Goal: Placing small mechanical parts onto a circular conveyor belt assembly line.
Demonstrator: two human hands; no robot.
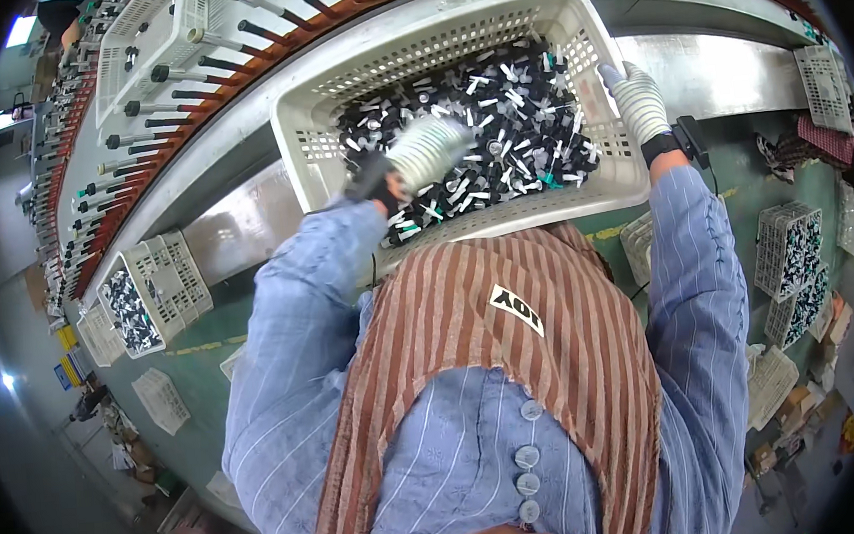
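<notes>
A large off-white plastic basket (292, 147) with slotted walls stands in front of me. It is heaped with small black, white and clear plastic parts (512, 130), a few of them green. My left hand (428, 154), in a striped knitted glove, is over the left side of the heap. Motion smears its fingers, so their pose and anything in them cannot be made out. At the basket's right end, my right hand (638, 105) in a matching glove grips the rim. Dark bands circle both wrists.
Beyond the basket runs a curved rack (203, 94) with rows of black-headed pegs. A metal bench surface (702, 70) lies right of the basket. Filled crates (144, 299) stand on the floor at left, more crates (789, 249) at right. Another white basket (144, 53) is at far left.
</notes>
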